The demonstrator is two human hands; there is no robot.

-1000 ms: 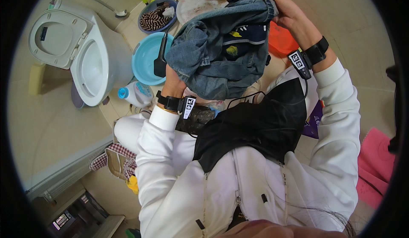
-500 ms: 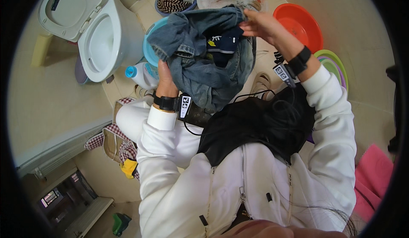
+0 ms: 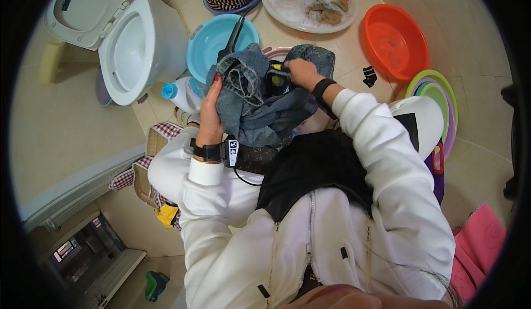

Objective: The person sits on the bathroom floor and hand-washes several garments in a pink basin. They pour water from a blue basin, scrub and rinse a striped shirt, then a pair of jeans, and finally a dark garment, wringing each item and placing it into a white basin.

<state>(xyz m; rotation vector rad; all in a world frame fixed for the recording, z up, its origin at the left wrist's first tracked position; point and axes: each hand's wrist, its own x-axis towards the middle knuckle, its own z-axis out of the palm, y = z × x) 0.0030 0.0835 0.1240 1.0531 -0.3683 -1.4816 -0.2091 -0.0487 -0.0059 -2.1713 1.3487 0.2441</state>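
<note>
A crumpled blue denim garment [image 3: 243, 118] is bunched in front of me, above my lap. My left hand [image 3: 210, 118] grips its left side, with the thumb on top and the other fingers hidden behind the fabric. In the middle of the denim lies a dark navy cloth [image 3: 275, 83] with a yellow mark. My right hand [image 3: 304, 73] is closed at the edge of this navy cloth, between it and a denim fold at the right. Beneath the garment, the rim of a pinkish basin [image 3: 275, 51] shows in part.
Beyond it stand a light-blue basin [image 3: 202, 43] with a black-handled tool [image 3: 232, 39], a white basin of suds [image 3: 269, 13], and a blue basin of striped cloth [image 3: 207, 5]. A red basin [image 3: 406, 43] is at right, a bottle [image 3: 188, 96] and toilet [image 3: 146, 49] at left.
The denim has come lower and nearer me, uncovering the light-blue and sudsy basins. My right hand has moved left and down, from loosely spread fingers to a closed grip. My left hand keeps hold.
</note>
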